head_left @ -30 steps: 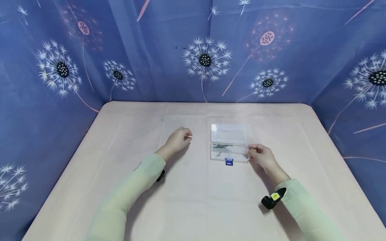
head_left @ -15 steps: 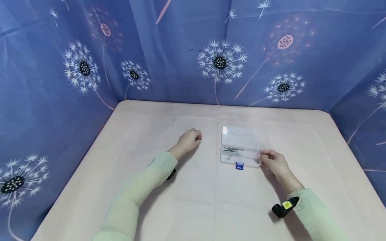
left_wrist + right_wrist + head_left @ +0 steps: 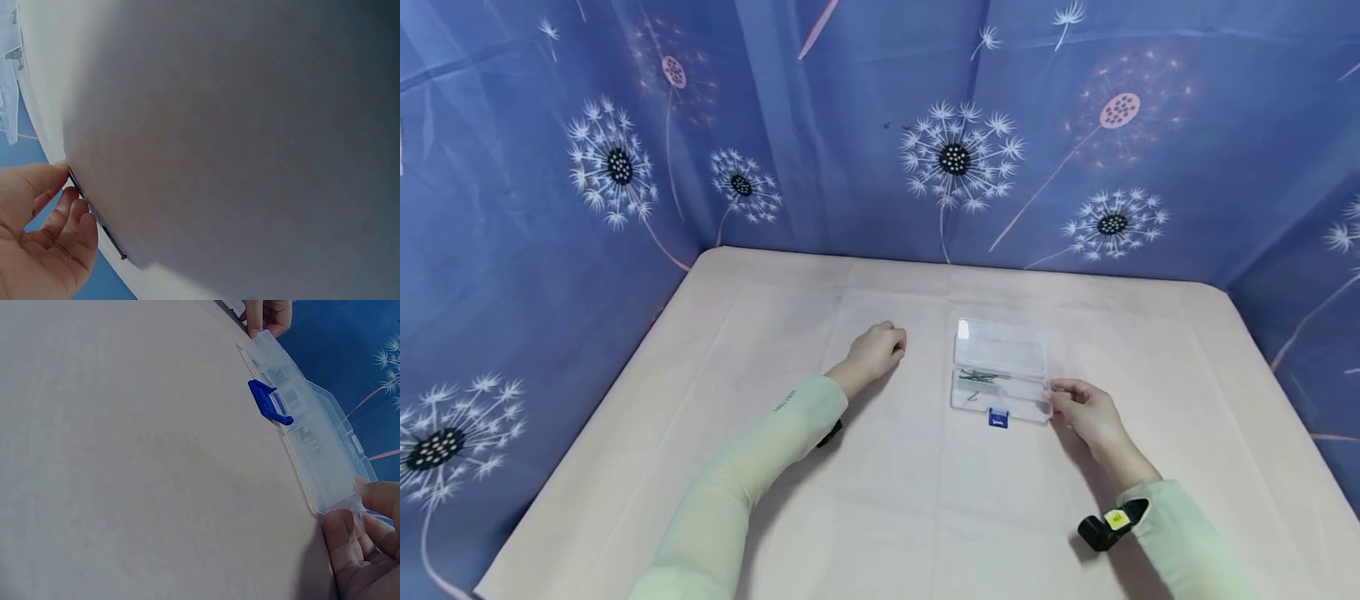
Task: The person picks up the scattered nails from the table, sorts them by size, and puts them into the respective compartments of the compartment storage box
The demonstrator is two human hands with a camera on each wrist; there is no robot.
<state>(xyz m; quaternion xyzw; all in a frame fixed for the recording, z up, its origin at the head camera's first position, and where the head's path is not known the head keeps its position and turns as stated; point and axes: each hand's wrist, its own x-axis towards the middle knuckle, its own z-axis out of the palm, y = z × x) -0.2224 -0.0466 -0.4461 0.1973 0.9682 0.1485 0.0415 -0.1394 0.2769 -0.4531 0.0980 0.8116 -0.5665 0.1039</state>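
A clear plastic box [image 3: 1000,404] stands with its lid [image 3: 1000,348] folded back and a blue latch [image 3: 997,418] at the front. Dark nail-like pieces [image 3: 977,377] lie in its back compartment, and a small bent-looking piece [image 3: 972,397] sits in the front one. My right hand [image 3: 1090,414] grips the box's right end between thumb and fingers, as the right wrist view shows. Left of the box, my left hand [image 3: 874,350] pinches a thin dark nail [image 3: 114,242] close over the table. Fingertips cover the nail's middle; its flat head points away from the thumb.
A pale pink cloth covers the table [image 3: 880,508]. Blue curtains [image 3: 835,167] with dandelion prints rise behind and along both sides. Each wrist carries a black camera, the right one [image 3: 1108,529] having a yellow label.
The head view has swung left, shifting everything rightward. My left fingers have turned so the nail, visible at the fingertips before, is hidden from the head view. My right hand keeps its grip.
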